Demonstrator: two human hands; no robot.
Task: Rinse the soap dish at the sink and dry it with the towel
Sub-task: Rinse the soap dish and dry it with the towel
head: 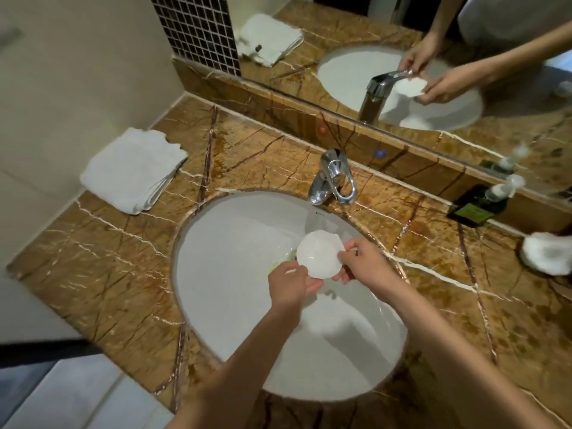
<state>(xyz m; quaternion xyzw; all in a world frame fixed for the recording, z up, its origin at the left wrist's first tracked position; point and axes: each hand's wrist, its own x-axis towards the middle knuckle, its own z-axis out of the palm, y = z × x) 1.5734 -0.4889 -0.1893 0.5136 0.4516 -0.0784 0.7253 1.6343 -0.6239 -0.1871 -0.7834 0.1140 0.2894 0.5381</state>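
The white scalloped soap dish [318, 253] is held over the white oval sink [223, 243], below the chrome tap [332, 181]. My left hand [289, 283] grips its lower left edge. My right hand [363, 258] grips its right edge with the thumb on the rim. The dish faces up toward me. I cannot tell whether water runs from the tap. A folded white towel [133, 170] lies on the marble counter at the far left, well apart from both hands.
The brown marble counter [117, 264] surrounds the sink. A dark green bottle [479, 205] lies at the back right by the mirror. A crumpled white cloth [548, 252] sits at the right edge. The mirror [387, 41] runs along the back.
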